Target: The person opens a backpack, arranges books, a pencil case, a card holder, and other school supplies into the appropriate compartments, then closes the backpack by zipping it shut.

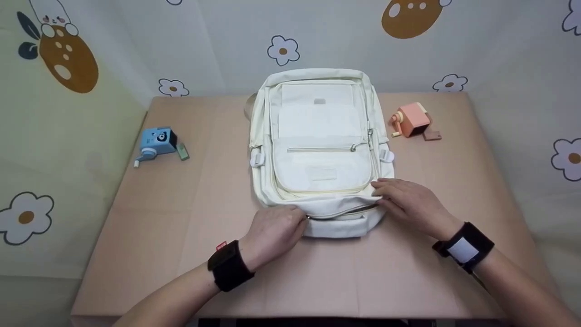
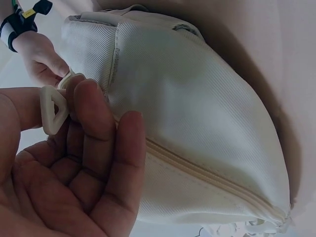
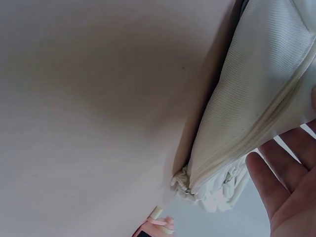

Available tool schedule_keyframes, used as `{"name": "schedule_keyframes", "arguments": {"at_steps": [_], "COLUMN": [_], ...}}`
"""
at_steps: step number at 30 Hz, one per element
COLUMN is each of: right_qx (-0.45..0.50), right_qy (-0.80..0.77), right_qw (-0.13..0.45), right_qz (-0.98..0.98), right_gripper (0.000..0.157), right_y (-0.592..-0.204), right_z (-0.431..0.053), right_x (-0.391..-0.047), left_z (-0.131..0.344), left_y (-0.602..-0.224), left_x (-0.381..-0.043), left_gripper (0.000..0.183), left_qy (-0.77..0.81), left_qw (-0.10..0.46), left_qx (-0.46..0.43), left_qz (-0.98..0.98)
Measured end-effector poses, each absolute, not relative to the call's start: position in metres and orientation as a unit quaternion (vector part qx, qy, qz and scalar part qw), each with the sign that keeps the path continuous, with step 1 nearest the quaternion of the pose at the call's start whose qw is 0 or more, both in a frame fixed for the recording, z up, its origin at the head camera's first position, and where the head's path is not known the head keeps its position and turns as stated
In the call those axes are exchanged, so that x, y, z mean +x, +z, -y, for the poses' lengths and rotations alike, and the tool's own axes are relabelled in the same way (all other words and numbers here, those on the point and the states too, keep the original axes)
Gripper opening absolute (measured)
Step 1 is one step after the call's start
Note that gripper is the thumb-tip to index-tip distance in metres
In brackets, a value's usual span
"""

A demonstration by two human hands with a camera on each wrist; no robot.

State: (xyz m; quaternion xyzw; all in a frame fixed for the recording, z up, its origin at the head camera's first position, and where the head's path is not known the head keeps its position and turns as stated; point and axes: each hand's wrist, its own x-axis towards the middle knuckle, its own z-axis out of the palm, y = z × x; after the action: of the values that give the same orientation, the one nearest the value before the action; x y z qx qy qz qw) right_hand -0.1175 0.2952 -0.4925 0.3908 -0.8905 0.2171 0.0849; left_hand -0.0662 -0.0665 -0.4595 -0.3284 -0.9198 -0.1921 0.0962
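White backpack [image 1: 324,165] is mid-table, flat on its back, front panel up, near edge at 6 o'clock toward the person. Table [image 1: 213,263] has a tan cover.

Clock centred on the bag, 12 = far side:

Left hand [image 1: 274,231]: 7 o'clock, at the bag's near edge. Fingers curled, pinching the zip pull [image 2: 53,111], an off-white triangular loop that shows at the fingers in the left wrist view. Hand clamped on that.

Right hand [image 1: 415,204]: 4 o'clock, at the near right corner. Thumb and fingertips pinch the bag fabric there; other fingers fairly straight in the right wrist view. Hands well apart from each other.

Zip mouth [image 1: 340,217]: 6 o'clock, between the hands. Gapes a bit, dark slit widest toward the right hand. Contents: can't tell.

Front pocket zip [image 1: 320,149] runs across the middle of the panel, pull at its right end. Stitched patch [image 1: 323,173] just below it. White buckles at 9 [image 1: 258,158] and 3 [image 1: 386,156]. Tan strap [image 1: 249,108] pokes out at 10.

Blue crank box [image 1: 158,139]: 9 o'clock, well apart from the bag, small green block [image 1: 182,151] just beside it.

Pink crank box [image 1: 412,119]: 2 o'clock, near the bag, small brownish block [image 1: 432,136] at its own 4 o'clock.

Black bands on both wrists. Flower-print curtain [image 1: 227,41] behind, at 12.
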Motion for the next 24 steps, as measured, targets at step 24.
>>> {"name": "schedule_keyframes", "arguments": {"at_steps": [24], "right_qx": [0.405], "right_qy": [0.207], "right_qw": [0.121], "right_qz": [0.883], "right_gripper": [0.027], "right_y": [-0.506], "right_z": [-0.306], "right_x": [-0.128], "left_z": [0.069], "left_y": [-0.458], "left_x": [-0.063], "left_gripper": [0.019], "left_qy": [-0.157], "left_qw": [0.067], "left_qx": [-0.320], "left_qz": [0.932]}}
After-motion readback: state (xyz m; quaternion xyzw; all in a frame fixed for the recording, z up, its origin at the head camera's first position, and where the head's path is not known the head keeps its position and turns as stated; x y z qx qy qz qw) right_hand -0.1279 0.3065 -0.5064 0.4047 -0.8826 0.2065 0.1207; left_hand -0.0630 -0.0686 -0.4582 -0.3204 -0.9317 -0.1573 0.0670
